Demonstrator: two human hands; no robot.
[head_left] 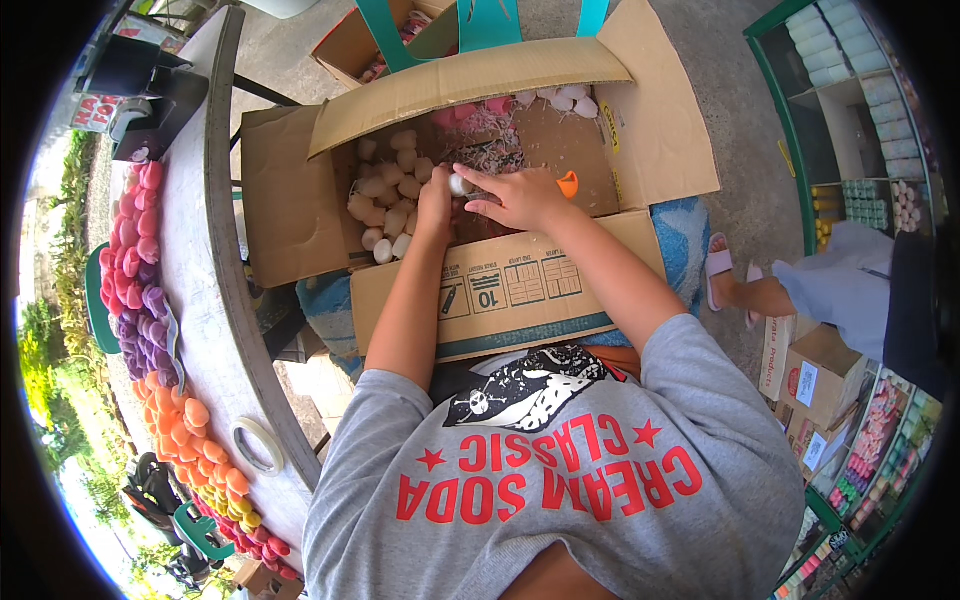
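Both my hands are inside an open cardboard box [505, 290] in front of me. My left hand [436, 207] is closed around a small white rounded piece [460, 185]. From the other side my right hand [520, 198] pinches at the same piece, index finger and thumb bent toward it. Left of my hands lies a heap of cream-coloured rounded pieces [385, 190]. Paper shreds [492, 155] and pink pieces [470, 112] are at the box's far side, with several whitish pieces [570, 98] in the far right corner. An orange curved object [568, 184] lies beside my right wrist.
On the left, a long table [215, 200] carries rows of pink, purple, orange and yellow pieces [190, 430] and a roll of tape [258, 446]. Beyond the box are another carton [345, 45] and a teal chair [490, 25]. Another person's leg [745, 293], cartons [822, 375] and shelves [850, 120] are at right.
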